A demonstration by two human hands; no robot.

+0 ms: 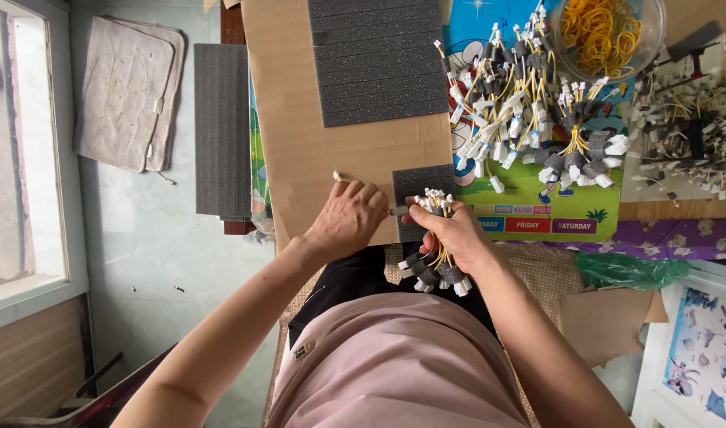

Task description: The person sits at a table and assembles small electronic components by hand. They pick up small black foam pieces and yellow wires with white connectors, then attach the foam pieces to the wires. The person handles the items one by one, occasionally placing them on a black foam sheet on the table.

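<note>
Nearest, the left hand (pixel 348 215) pinches a white connector (pixel 337 177) over the cardboard sheet (pixel 299 135) on the counter; beside it, the right hand (pixel 450 230) grips a bundle of yellow wire harnesses (pixel 436 265) against a grey foam pad (pixel 417 186).

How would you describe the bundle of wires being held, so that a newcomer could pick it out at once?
Start at the sheet of brown cardboard on the table and follow its near edge to the small grey foam pad. Just beside it, the right hand grips a bundle of yellow wires with white connectors and grey foam sleeves. Unlike the loose piles farther back, it is the only one in a hand.
</note>
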